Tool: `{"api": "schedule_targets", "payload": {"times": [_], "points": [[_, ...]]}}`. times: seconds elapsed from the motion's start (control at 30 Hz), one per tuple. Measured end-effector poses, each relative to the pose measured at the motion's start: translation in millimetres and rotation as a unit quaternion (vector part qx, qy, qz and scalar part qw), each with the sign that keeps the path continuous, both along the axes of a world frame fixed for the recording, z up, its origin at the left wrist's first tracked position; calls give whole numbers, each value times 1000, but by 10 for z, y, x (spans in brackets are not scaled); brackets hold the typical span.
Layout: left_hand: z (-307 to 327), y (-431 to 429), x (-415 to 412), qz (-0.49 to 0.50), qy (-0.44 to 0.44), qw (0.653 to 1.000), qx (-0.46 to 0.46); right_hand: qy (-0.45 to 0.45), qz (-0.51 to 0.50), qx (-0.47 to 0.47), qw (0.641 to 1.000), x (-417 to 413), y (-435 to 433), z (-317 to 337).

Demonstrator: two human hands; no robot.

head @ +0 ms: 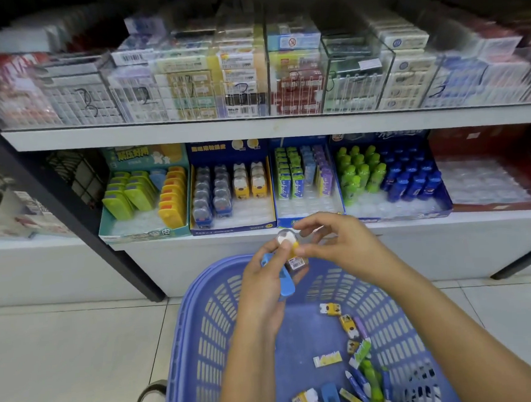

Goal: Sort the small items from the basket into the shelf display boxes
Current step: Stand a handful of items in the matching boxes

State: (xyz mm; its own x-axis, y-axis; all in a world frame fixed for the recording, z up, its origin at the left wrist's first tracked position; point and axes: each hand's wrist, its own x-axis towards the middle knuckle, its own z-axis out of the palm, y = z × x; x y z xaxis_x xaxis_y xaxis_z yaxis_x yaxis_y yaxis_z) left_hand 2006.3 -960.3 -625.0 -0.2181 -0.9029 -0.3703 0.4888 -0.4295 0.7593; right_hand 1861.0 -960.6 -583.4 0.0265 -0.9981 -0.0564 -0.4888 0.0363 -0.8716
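A blue plastic basket [222, 327] sits low in the head view, with several small items [354, 350] scattered on its floor. Above its far rim my left hand [263, 288] grips a blue flat case [284, 280] and a yellow-and-white dome-topped item [288, 246]. My right hand [338, 243] pinches at the top of that dome-topped item with thumb and forefinger. On the lower shelf stand display boxes: a teal box [141, 230] with yellow and green cases, and a dark blue box [231, 226] with rows of the same grey and yellow dome-topped items.
Further right on the lower shelf stand a blue box of slim packs [309, 220], a box of green and blue bottles [398, 213] and a red box [491, 207]. The upper shelf [253, 127] holds clear numbered bins. A dark shelf post [72, 206] slants at the left.
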Motion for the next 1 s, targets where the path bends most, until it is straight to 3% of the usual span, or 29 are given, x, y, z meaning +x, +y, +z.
{"api": "schedule_targets", "payload": {"times": [0.13, 0.23, 0.33, 0.47, 0.53, 0.67, 0.73, 0.87, 1.0], "points": [[13, 46, 60, -4, -64, 998, -19, 130, 95, -56, 985, 113, 73, 36], [59, 37, 143, -5, -107, 993, -48, 153, 107, -58, 981, 179, 34, 111], [116, -31, 256, -22, -81, 996, -29, 81, 93, -34, 992, 210, -70, 243], [137, -115, 448, -76, -7, 997, -3, -20, 164, 1, 986, 239, -222, 393], [117, -148, 497, -33, 14, 999, -25, -31, 170, 0, 985, 303, -289, 405], [79, -220, 484, 83, 30, 995, -51, -118, 47, 11, 992, 463, -426, 320], [53, -248, 469, 107, 13, 993, -42, -64, 14, -17, 998, 509, -527, 291], [-9, -288, 513, 138, 22, 989, 53, 146, -6, -137, 980, 510, -894, 253], [-52, -319, 620, 113, 66, 986, 102, 277, 47, -126, 951, 475, -1177, 137]]}}
